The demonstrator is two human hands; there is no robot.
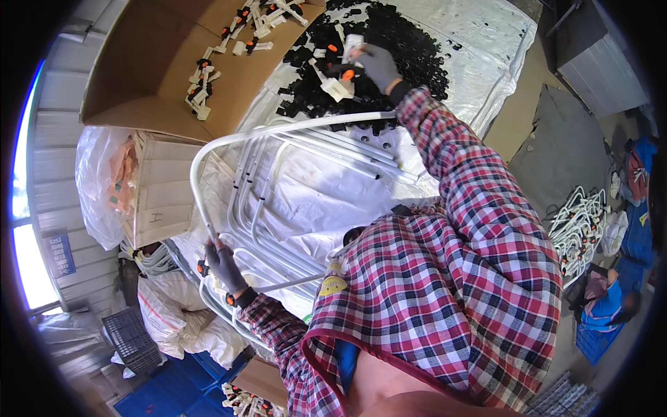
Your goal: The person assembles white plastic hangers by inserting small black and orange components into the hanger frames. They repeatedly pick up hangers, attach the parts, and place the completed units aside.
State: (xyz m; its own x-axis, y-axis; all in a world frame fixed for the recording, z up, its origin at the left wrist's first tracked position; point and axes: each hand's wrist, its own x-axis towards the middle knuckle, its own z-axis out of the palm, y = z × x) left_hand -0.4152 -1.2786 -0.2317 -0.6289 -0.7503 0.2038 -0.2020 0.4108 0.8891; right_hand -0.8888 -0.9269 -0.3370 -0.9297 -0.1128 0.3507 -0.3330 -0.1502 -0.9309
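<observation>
My left hand (226, 265), in a grey glove, is closed around one leg of a white bent metal tube (196, 174). The tube curves up and across to the right, its far end close to my right forearm. My right hand (379, 64), gloved in grey with lighter fingertips, reaches over a heap of small black plastic parts (396, 38). Its fingers pinch a white plastic piece (353, 47). Just below that hand lies a white, black and orange plastic fitting (338, 87) on the heap.
A large cardboard box (149, 62) at the back left holds several white fittings. More bent white tubes (278, 250) lie on the white sheet before me. At far right sit a stack of white frames (577, 229) and a person in blue (603, 306). White sacks (174, 316) rest at left.
</observation>
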